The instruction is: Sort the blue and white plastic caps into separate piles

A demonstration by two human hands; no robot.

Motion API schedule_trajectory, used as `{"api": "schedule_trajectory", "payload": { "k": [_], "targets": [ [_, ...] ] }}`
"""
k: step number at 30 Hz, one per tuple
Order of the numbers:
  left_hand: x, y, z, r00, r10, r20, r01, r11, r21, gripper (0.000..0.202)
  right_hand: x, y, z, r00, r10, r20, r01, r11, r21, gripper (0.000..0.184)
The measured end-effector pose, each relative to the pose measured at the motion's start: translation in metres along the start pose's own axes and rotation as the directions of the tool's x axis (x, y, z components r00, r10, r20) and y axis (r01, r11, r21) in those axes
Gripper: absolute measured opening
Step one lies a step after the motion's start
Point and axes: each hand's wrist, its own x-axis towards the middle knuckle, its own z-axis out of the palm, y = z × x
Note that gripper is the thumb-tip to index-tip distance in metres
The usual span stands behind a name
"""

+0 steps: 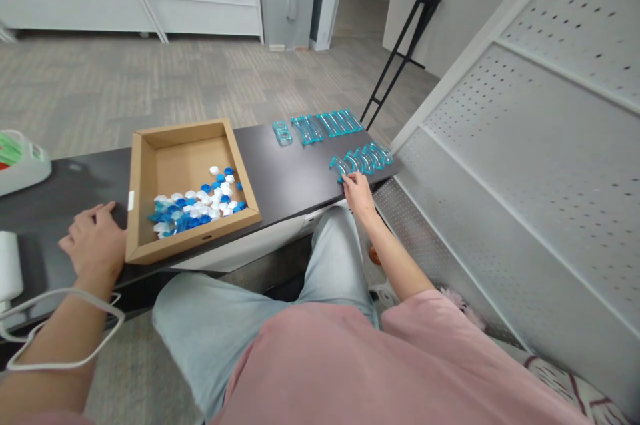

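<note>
My left hand (95, 238) rests palm down on the dark table (290, 171), fingers loosely curled, just left of a shallow cardboard tray (145, 198). In the tray lie several small blue and white plastic pieces (200, 205). My right hand (356, 188) reaches to the table's right end, its fingertips pinched on the nearest piece of a row of curved clear teal plastic parts (363, 159). A second row of straight teal parts (325, 125) lies further back.
A white and green device (20, 161) sits at the far left, a white object (9, 268) and a white cable (60, 331) near my left wrist. A perforated white panel (525, 145) rises on the right; a black stand (405, 45) leans behind the table.
</note>
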Motion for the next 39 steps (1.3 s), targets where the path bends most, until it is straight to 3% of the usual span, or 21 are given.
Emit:
{"api": "schedule_trajectory", "payload": {
  "k": [12, 20, 26, 29, 32, 35, 39],
  "targets": [
    [-0.001, 0.004, -0.004, 1.000, -0.005, 0.028, 0.005, 1.000, 0.014, 0.090, 0.001, 0.000, -0.003, 1.000, -0.009, -0.028, 0.009, 1.000, -0.002, 0.053],
    [0.001, 0.001, 0.005, 0.999, -0.012, -0.050, 0.013, 0.999, 0.037, 0.093, 0.000, -0.012, -0.016, 1.000, 0.013, 0.001, -0.013, 0.997, -0.075, 0.057],
    [0.005, -0.006, 0.012, 0.995, 0.014, -0.096, -0.013, 1.000, 0.014, 0.082, -0.005, -0.027, -0.026, 0.994, 0.067, -0.088, -0.074, 0.994, -0.077, 0.057],
    [0.002, -0.008, 0.006, 0.996, 0.058, -0.071, -0.060, 0.998, -0.023, 0.073, -0.002, -0.058, -0.031, 0.996, 0.003, -0.087, -0.002, 1.000, 0.020, 0.053],
    [-0.002, -0.009, 0.000, 0.995, 0.081, -0.066, -0.086, 0.993, -0.076, 0.069, 0.009, -0.114, -0.033, 0.974, -0.225, -0.015, 0.224, 0.958, 0.180, 0.040],
    [-0.003, -0.010, 0.001, 0.994, 0.087, -0.072, -0.092, 0.993, -0.071, 0.069, 0.024, -0.188, -0.028, 0.892, -0.451, 0.038, 0.411, 0.842, 0.350, 0.029],
    [0.001, -0.014, 0.009, 0.993, 0.039, -0.112, -0.045, 0.998, -0.053, 0.064, 0.045, -0.286, -0.005, 0.736, -0.663, 0.136, 0.519, 0.682, 0.515, 0.027]
  ]
}}
